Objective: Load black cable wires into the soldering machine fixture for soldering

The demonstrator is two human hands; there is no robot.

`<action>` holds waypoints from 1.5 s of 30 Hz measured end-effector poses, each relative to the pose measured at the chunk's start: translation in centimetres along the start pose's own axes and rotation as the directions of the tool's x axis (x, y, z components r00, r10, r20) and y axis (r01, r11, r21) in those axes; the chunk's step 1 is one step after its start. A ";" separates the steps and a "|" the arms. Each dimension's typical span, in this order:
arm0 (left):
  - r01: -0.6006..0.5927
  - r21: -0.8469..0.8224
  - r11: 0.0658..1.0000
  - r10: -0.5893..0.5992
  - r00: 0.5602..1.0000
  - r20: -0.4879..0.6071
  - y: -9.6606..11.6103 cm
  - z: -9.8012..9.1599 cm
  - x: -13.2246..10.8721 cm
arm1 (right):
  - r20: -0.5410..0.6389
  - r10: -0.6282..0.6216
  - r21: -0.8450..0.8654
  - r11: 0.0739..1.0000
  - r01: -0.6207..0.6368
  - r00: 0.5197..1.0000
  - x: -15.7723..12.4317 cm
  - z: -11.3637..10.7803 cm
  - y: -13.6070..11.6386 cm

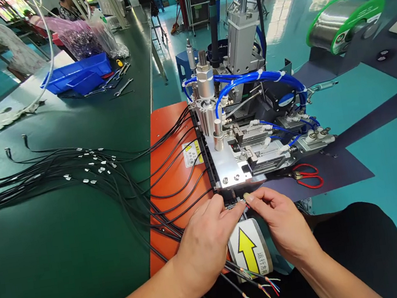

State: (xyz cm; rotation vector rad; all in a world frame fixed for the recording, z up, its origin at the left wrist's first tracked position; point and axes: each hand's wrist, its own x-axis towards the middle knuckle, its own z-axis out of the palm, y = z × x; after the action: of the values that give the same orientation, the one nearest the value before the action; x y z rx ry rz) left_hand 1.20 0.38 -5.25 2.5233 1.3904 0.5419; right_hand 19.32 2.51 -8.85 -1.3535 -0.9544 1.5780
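Observation:
My left hand (206, 235) and my right hand (286, 220) meet at the near end of a metal soldering machine (229, 167). Their fingertips are pinched together at a small slot there, on something mostly covered by the fingers; a speck of red shows between them. Several black cables (178, 189) run from an orange plate (168, 123) into the machine's side. Under my left hand, more cables come out with stripped, coloured wire ends (267, 285). Below the fingertips is a white label with a yellow arrow (248, 251).
Bundled black cables with small white connectors (100, 166) lie across the green table (67, 248). Red-handled scissors (307, 176) rest right of the machine, below a solder wire spool (346, 25). Blue bins (77, 75) and wrenches (124, 87) sit farther back. A person (10, 40) works at left.

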 end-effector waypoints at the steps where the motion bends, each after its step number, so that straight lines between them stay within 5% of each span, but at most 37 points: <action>1: -0.002 0.007 1.000 0.002 1.000 -0.004 0.0 0.0 0.0 | 0.002 -0.002 -0.001 1.000 0.002 1.000 0.0 0.0 0.0; 35: 0.029 0.031 0.999 -0.031 0.998 0.050 0.1 0.1 -0.2 | -0.042 -0.017 -0.112 0.994 0.012 0.999 0.0 0.8 -0.1; 39: 0.032 0.007 0.999 -0.033 0.999 0.036 0.1 0.3 -0.3 | 0.029 0.001 -0.052 0.999 0.000 1.000 -0.2 -0.1 -0.2; 45: 0.048 0.002 0.999 -0.048 0.998 0.035 -0.1 0.6 -0.2 | 0.072 -0.023 -0.207 0.978 0.038 0.997 -1.3 -1.2 -0.8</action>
State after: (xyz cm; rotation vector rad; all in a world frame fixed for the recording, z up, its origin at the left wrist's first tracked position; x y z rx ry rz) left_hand 1.29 0.22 -5.91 2.4810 1.4348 0.4854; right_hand 20.69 1.59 -7.79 -1.4263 -1.2056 1.5436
